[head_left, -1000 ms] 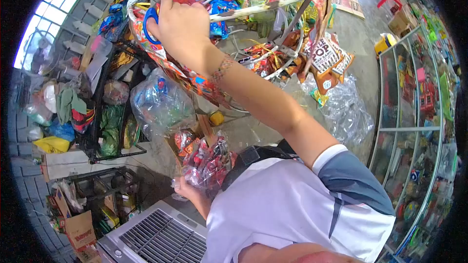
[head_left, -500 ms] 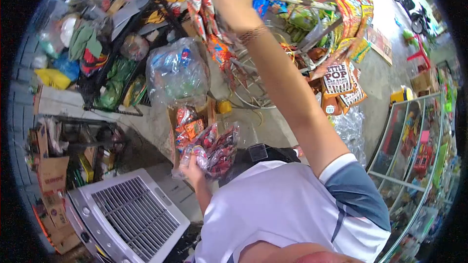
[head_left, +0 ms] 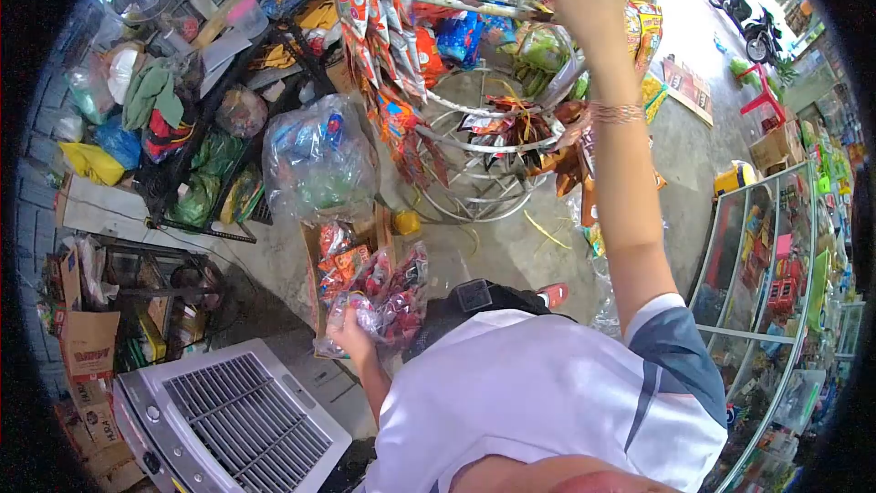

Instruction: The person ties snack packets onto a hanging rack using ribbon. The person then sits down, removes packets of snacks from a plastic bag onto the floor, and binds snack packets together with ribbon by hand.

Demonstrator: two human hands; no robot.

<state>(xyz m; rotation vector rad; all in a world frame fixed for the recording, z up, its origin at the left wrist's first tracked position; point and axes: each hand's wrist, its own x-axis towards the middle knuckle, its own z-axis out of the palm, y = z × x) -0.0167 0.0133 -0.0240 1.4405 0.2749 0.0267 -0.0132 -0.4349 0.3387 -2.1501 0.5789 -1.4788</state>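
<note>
Low at the left, my left hand (head_left: 349,333) is closed on a clear plastic bag (head_left: 399,297) of red packets. The bag lies against an open cardboard box (head_left: 317,267) holding more orange and red packets (head_left: 343,256). My right arm reaches up to the white round wire rack (head_left: 474,146). My right hand (head_left: 589,0) is at its upper rim, partly cut off by the frame's top edge. Its fingers look closed around something small and dark that I cannot make out. Strips of snack packets (head_left: 388,64) hang down the rack's left side.
A large clear bag (head_left: 319,155) of plastic items lies beside the rack. A grey air cooler (head_left: 237,411) stands at the lower left. To the right is a glass display case (head_left: 757,265). A red stool (head_left: 762,100) and parked motorbikes (head_left: 762,36) are farther back.
My right hand has moved right along the rack's upper rim. The KETTLE POP packets are now mostly hidden behind my arm. My left hand still holds the bag, and the view has shifted slightly.
</note>
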